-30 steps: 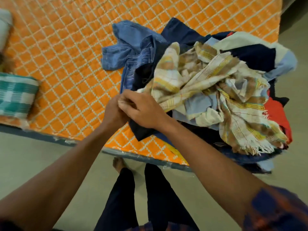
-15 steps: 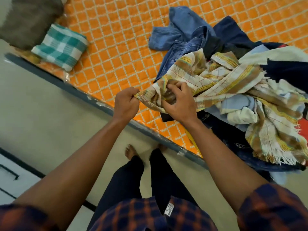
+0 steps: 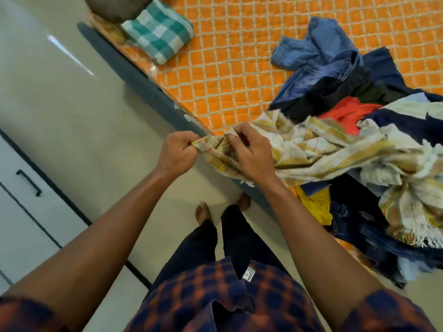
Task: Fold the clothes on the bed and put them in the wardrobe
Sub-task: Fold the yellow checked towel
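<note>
Bedside, a person stands at the edge of a bed (image 3: 227, 75) quilted in orange, both hands clamped on a striped cloth (image 3: 318, 152) of cream, brown and yellow. The left hand (image 3: 178, 153), near the centre of the view, is a fist closed round one corner of the cloth. The right hand (image 3: 251, 156), just beside it toward 3 o'clock, pinches the same edge between thumb and curled fingers. The short stretch of cloth between the hands is held up above the bed's edge.

From the right hand the cloth trails off toward 3 o'clock, crumpled, across a pile (image 3: 395, 121) of unfolded clothes. Its fringed end lies at 4 o'clock on dark denim. The pile covers the bed from 1 to 4 o'clock. Blue jeans (image 3: 318, 58) lie at 1 o'clock, with a red garment (image 3: 347, 113) below them. A yellow garment (image 3: 316, 207) hangs at the bed's edge at 4 o'clock.

At 11 o'clock a folded green check cloth (image 3: 158, 37) rests on the bed near its edge, well apart from the pile. At 9 o'clock a white cabinet (image 3: 21, 212) with a black bar handle faces the bed across the pale floor (image 3: 72, 104). The person's bare feet (image 3: 202, 212) stand at 6 o'clock, close to the bed frame.
</note>
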